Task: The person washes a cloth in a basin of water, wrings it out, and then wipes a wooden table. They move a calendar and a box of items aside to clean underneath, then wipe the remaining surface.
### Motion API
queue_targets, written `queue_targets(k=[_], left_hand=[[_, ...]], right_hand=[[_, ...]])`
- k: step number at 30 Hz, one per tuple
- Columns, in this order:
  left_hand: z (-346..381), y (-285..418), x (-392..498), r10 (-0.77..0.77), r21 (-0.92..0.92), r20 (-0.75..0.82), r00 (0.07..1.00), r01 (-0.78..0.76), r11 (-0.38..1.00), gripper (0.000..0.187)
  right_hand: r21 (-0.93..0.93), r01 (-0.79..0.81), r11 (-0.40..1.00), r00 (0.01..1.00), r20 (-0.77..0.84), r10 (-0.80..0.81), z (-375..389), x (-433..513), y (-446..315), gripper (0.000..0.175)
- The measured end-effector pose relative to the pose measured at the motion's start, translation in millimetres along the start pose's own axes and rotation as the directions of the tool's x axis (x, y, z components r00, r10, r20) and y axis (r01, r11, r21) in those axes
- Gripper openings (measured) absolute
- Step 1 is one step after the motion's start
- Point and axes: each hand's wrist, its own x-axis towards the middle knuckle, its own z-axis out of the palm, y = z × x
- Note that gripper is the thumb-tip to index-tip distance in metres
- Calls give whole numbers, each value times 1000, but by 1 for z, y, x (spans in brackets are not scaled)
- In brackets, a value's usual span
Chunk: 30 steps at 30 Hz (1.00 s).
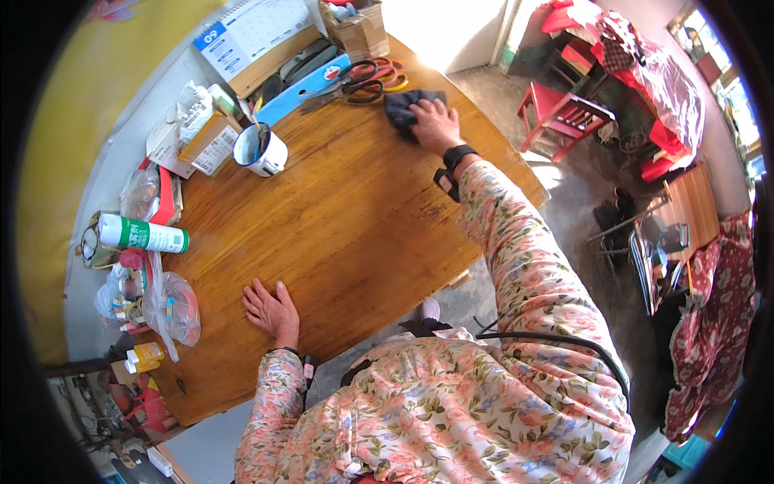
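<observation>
A dark folded cloth (pixel 400 110) lies under my right hand (pixel 436 126), pressed against the far right part of the wooden table (pixel 338 212). The fingers rest over the cloth; its underside is hidden. Close by, to the left of the cloth, are several pairs of scissors (pixel 363 81) with black, red and yellow handles. My left hand (pixel 270 308) lies palm down on the near left of the tabletop, fingers spread, holding nothing. Left of that hand sits a clear plastic bag (pixel 175 308).
A white mug (pixel 266 154) with tools inside stands near the back edge. Cardboard boxes (pixel 211 142), a blue box (pixel 305 88) and a desk calendar (pixel 254 36) line the wall. At left are a green-and-white can (pixel 145 234) and yellow bottles (pixel 145 357). A red chair (pixel 559 115) stands beyond.
</observation>
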Motion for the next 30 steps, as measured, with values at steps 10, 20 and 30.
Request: queue_targets(k=[10,20,30], left_hand=[[4,-3,1,28,47,-11,1000,-28,999,66],[2,-5,-1,41,-1,-25,999,-41,999,66],[2,-2,0,31,38,-22,999,-30,999,69]], right_hand=[[49,-305,951,947,-91,308,-33,-120,89,50],[-18,-328,944,935,-149,322,-43,-268,12,56],[68,304,950,952,9,-305,-29,-258,-117,56]])
